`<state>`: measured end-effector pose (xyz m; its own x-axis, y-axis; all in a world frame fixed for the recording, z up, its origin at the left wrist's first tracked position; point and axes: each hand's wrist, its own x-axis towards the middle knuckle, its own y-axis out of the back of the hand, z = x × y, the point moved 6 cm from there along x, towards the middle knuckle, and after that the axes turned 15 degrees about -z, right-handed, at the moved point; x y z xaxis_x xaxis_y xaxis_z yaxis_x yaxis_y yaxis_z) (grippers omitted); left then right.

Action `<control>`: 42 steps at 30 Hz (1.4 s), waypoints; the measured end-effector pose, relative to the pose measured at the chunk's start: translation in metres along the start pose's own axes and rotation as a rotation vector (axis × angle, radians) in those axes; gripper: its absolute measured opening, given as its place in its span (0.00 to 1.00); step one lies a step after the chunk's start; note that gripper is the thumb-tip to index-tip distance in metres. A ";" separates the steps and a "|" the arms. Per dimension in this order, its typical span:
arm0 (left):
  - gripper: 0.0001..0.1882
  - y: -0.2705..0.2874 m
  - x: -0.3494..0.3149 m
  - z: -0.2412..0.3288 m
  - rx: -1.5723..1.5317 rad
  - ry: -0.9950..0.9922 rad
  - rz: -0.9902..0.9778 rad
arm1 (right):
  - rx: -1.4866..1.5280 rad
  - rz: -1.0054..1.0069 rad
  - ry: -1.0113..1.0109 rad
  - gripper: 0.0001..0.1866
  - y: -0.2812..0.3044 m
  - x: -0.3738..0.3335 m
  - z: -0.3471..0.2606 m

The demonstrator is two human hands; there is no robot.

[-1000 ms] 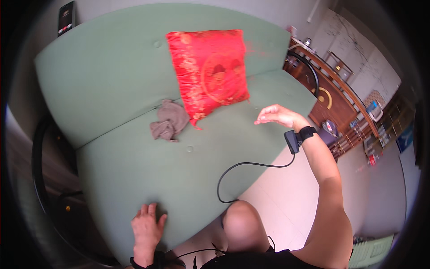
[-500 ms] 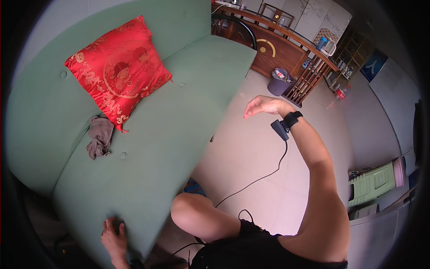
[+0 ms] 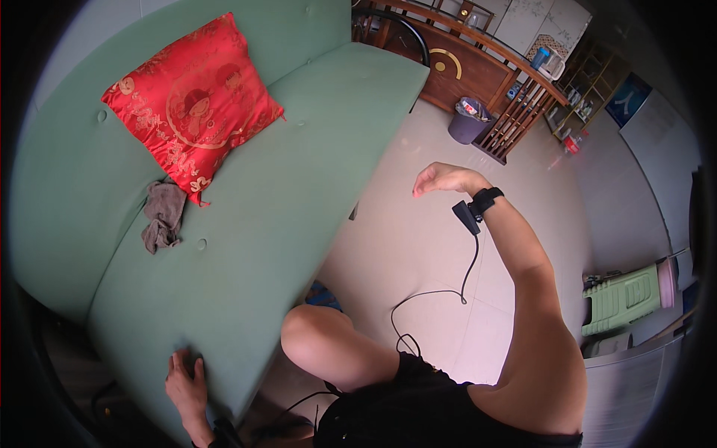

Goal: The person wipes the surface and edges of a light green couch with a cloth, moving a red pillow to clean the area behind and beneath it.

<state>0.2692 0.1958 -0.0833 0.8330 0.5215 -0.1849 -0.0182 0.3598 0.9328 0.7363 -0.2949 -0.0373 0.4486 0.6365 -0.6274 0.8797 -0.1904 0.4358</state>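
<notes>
My left hand [image 3: 185, 386] rests on the seat of a green sofa [image 3: 246, 261], near its front end, with thumb and fingers apart and nothing visible in it. My right hand [image 3: 447, 179] is held up in the air over the floor, wrist bent and fingers loosely curved downward, holding nothing. A black strap with a small black device [image 3: 467, 216] sits on my right wrist, and a black cable [image 3: 475, 261] hangs from it. Farther along the sofa, a red patterned cushion [image 3: 198, 112] leans on the backrest. A crumpled grey-brown cloth [image 3: 163, 216] lies just below it.
My bent knee [image 3: 317, 336] is beside the sofa's front edge. Across the tiled floor [image 3: 418, 246] stand a purple waste bin [image 3: 468, 123] and a dark wooden table [image 3: 470, 78]. A green plastic stool [image 3: 624, 300] is at the right, by a grey cabinet [image 3: 627, 396].
The cable from my right wrist has swung into a wider loop. The sofa and cushion sit slightly higher in the picture. Both hands keep nearly the same pose.
</notes>
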 end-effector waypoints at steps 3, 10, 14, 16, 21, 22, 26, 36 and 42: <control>0.17 0.001 -0.001 0.004 -0.009 0.034 -0.019 | -0.179 0.074 -0.139 0.13 0.000 0.005 0.004; 0.17 0.008 -0.008 -0.003 -0.017 0.078 -0.035 | -0.821 0.337 -0.199 0.30 0.005 0.027 -0.029; 0.18 0.009 0.001 0.009 0.018 0.037 -0.037 | -0.772 0.340 -0.245 0.42 -0.006 0.028 -0.108; 0.18 0.008 -0.004 0.003 0.028 0.081 -0.035 | -0.923 0.299 -0.089 0.37 -0.020 0.052 -0.166; 0.19 0.011 -0.011 -0.003 0.037 0.070 -0.017 | -1.183 0.182 0.303 0.30 -0.106 0.120 -0.339; 0.19 0.009 -0.009 -0.003 0.018 0.062 -0.022 | -1.186 0.163 0.379 0.31 -0.123 0.136 -0.366; 0.20 0.008 -0.007 -0.001 0.019 0.093 -0.070 | -1.088 0.047 0.497 0.47 -0.198 0.226 -0.449; 0.22 0.009 -0.013 0.001 0.017 0.022 -0.078 | -0.884 -0.030 0.115 0.45 -0.227 0.402 -0.483; 0.24 0.010 -0.015 0.010 0.069 -0.043 -0.040 | -1.142 0.076 0.240 0.27 -0.263 0.396 -0.498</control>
<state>0.2620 0.1838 -0.0683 0.8555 0.4731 -0.2106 0.0529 0.3247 0.9443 0.6041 0.3791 -0.0786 0.3452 0.8004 -0.4902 0.1444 0.4707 0.8704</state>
